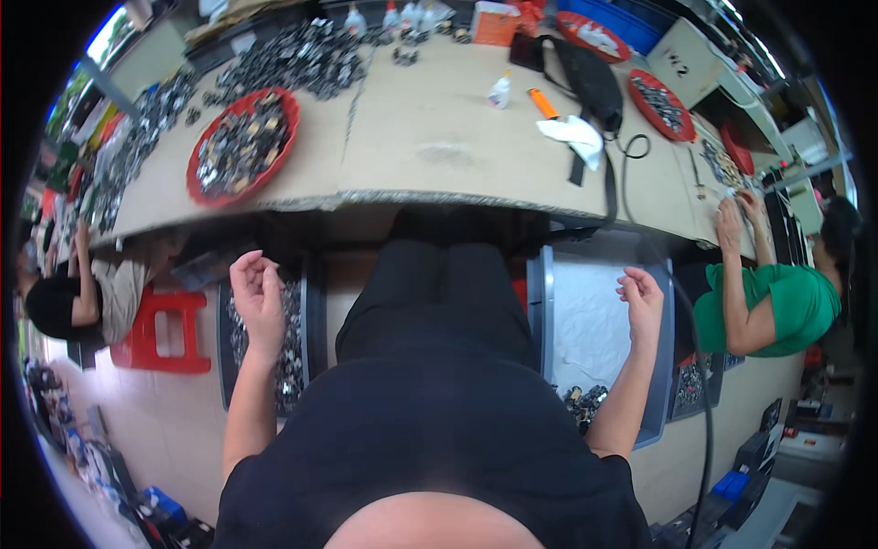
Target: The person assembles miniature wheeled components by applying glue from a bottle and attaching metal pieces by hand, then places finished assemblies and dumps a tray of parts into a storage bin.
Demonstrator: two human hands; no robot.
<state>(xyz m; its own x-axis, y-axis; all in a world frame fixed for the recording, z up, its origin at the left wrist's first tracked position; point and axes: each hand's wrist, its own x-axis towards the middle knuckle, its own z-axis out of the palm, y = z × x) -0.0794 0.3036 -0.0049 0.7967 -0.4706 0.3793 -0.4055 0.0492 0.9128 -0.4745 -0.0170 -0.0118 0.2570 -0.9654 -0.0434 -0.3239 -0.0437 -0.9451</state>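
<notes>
My left hand (260,297) is raised over a grey bin (315,320) of small metal parts, left of my lap. Its fingers are loosely bent and apart, and nothing shows in them. On the other side, my right hand (644,297) hangs over the right rim of a larger grey bin (547,311) lined with a white sheet (590,320). Those fingers are half curled too, with nothing visible in them. Dark and gold metal parts (583,403) lie at the near end of the lined bin. Neither hand touches the table.
A cardboard-covered table (412,137) stands ahead. It bears a red tray (291,128) of metal parts, a heap of dark parts (302,59), a white bottle (500,91), an orange-handled tool (543,103) and a black bag (585,78). People work at left (119,293) and right (777,302). A cable (706,412) hangs right.
</notes>
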